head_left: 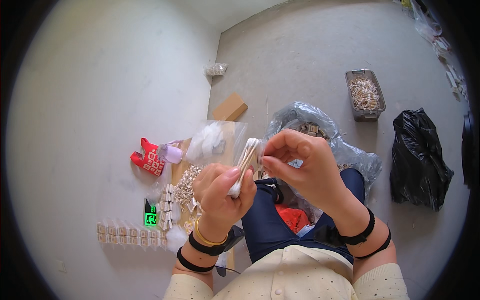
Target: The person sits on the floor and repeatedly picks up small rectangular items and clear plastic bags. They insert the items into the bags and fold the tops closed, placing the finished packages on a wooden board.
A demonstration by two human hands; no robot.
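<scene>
- Swabs [245, 161]: slim wooden sticks, fluffy white tips, tilted bundle clamped in left hand [222, 191].
- Right hand [304, 162]: thumb and finger pinched on thin clear film [260, 148] beside tips.
- Grey rectangular bin [367, 115]: heaped loose sticks [365, 93].

White wall [100, 100] at left; grey floor [295, 65]; lit green sign [150, 218].
</scene>
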